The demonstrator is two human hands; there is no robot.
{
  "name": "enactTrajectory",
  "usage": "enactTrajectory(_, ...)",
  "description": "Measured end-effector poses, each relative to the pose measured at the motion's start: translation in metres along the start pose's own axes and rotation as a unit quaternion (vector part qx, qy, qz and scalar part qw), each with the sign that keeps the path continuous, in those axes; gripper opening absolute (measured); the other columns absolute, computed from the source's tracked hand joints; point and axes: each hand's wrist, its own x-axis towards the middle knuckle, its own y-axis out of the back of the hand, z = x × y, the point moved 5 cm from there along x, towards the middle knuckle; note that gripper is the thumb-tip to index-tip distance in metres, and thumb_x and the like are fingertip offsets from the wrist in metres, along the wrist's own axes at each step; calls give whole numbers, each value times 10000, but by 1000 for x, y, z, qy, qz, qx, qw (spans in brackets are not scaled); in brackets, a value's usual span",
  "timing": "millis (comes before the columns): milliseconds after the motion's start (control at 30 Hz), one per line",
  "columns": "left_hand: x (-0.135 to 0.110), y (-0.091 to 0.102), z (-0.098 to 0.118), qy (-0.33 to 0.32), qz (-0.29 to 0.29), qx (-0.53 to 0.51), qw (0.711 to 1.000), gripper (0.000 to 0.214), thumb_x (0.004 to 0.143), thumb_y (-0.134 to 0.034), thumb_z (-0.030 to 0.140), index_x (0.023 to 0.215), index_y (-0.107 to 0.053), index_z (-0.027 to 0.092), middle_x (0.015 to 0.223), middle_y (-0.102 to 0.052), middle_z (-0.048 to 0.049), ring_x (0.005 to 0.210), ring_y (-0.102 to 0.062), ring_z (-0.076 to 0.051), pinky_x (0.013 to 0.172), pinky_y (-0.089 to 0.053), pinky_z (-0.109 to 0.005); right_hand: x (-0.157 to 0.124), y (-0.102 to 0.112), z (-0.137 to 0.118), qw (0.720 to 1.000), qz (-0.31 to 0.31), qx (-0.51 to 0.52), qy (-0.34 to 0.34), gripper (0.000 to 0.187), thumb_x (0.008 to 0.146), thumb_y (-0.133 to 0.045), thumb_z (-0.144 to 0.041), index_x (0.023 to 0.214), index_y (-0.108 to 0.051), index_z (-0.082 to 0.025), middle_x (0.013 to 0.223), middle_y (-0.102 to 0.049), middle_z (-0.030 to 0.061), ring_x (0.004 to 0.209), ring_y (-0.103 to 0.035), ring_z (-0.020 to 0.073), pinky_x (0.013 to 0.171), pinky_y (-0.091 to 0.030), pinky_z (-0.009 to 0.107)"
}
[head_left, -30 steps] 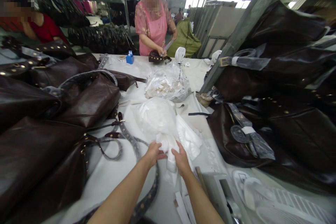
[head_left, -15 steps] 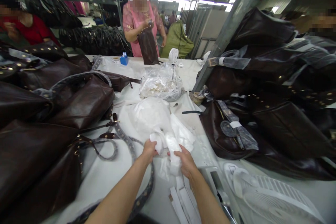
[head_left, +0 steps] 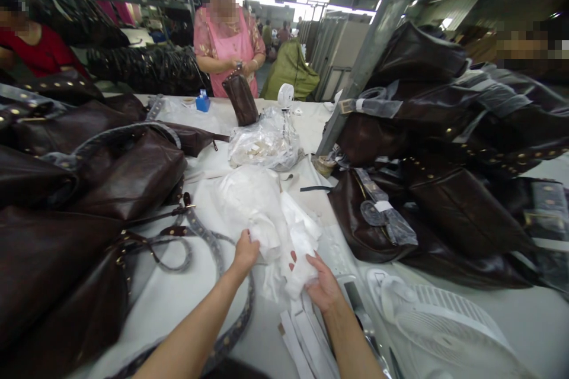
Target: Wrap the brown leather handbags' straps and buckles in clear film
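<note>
Tissue paper (head_left: pixel 284 234), white and crumpled into a loose wad, lies on the pale table (head_left: pixel 186 296) just nearer to the wearer than the clear plastic bag (head_left: pixel 264 145) of small pale pieces. The left hand (head_left: pixel 246 251) pinches its left edge with fingers closed on a fold. The right hand (head_left: pixel 323 287) cups its lower right part, fingers curled round the paper, the thumb partly buried in it.

Nearer than the clear bag and left of the wad, a studded strap (head_left: pixel 213 243) loops across the table and passes under the left forearm. Flat white strips (head_left: pixel 302 334) lie below the right hand. Left of the clear bag, dark brown leather bags (head_left: pixel 133 177) crowd the table. Right of it, more brown bags (head_left: pixel 444 207) pile up round a slanted metal post (head_left: pixel 377 35), some with wrapped handles. A white fan (head_left: pixel 440 325) lies face up below them, its lower rim cut off by the frame.

Beyond the clear bag, a person in a pink apron (head_left: pixel 229 47) holds a small brown pouch (head_left: pixel 241 100) upright on the table, beside a blue box (head_left: pixel 203 102) and a small white fan (head_left: pixel 284 95). Far left of the bag, a person in red (head_left: pixel 38 53) is half cut off. What the wad wraps, if anything, cannot be seen.
</note>
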Motion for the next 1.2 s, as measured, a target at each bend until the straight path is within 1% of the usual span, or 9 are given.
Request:
enactTrajectory(133,-5,5,11,-48,-9,57,997,409,747,-504,47,1148,-527,121,1149,-652,-135,1107,-600,-234,929,-450,-302,-3,7,0,1000,10,-14,5,366,666,-752,-152,1008,-651,-233,907,-766,17,828,-731,210,724,-599,349)
enactTrajectory(267,-12,8,20,-91,-20,75,993,507,758,-482,30,1261,-467,94,1241,-617,-153,1155,-582,-220,981,-427,-292,-8,2,5,997,-5,-75,18,370,646,-777,-204,994,-651,-201,875,-766,43,796,-730,224,692,-596,335)
enactTrajectory(467,-22,12,26,-135,-22,105,985,585,764,-505,33,1342,-418,60,1357,-537,-198,1283,-491,-262,1099,-338,-339,-4,-28,19,989,-42,-139,-22,336,646,-740,-234,959,-626,-193,844,-756,57,810,-730,256,627,-587,331)
enactTrajectory(667,-25,22,40,-185,-50,183,964,566,737,-523,-12,1272,-542,171,1224,-648,-127,1179,-579,-280,1044,-404,-356,38,-67,30,982,-56,-167,-71,267,644,-656,-99,894,-608,-179,740,-729,46,736,-719,234,580,-571,314)
enactTrajectory(767,-15,27,49,-204,-71,253,943,611,739,-544,-23,1303,-539,212,1291,-607,-128,1198,-563,-299,1067,-372,-390,61,-78,28,979,-48,-182,-83,198,740,-634,-92,925,-614,-160,775,-719,34,718,-698,192,606,-570,305)
enactTrajectory(867,-1,29,53,-224,-107,330,911,639,770,-505,-23,1366,-490,207,1296,-580,-175,1167,-576,-333,1043,-374,-462,77,-80,24,974,-26,-209,-81,110,874,-608,-175,975,-620,-131,856,-693,27,712,-668,144,634,-568,294)
enactTrajectory(967,4,29,53,-260,-130,390,874,576,812,-441,3,1361,-498,168,1156,-619,-215,1098,-603,-354,994,-390,-515,82,-84,27,969,3,-244,-49,170,926,-586,-252,1047,-607,-133,909,-669,23,710,-649,126,637,-563,287)
enactTrajectory(1100,-1,31,48,-313,-144,447,826,534,817,-447,48,1331,-526,168,902,-651,-173,934,-651,-331,903,-444,-484,87,-94,42,959,45,-280,27,240,942,-566,-265,1150,-564,-147,945,-652,27,717,-640,127,639,-559,289)
enactTrajectory(1200,-8,36,50,-336,-139,480,798,519,813,-430,67,1321,-525,116,797,-636,-171,857,-652,-338,839,-462,-474,93,-100,43,948,71,-301,76,261,934,-577,-270,1168,-562,-154,1038,-639,48,816,-642,154,707,-562,323)
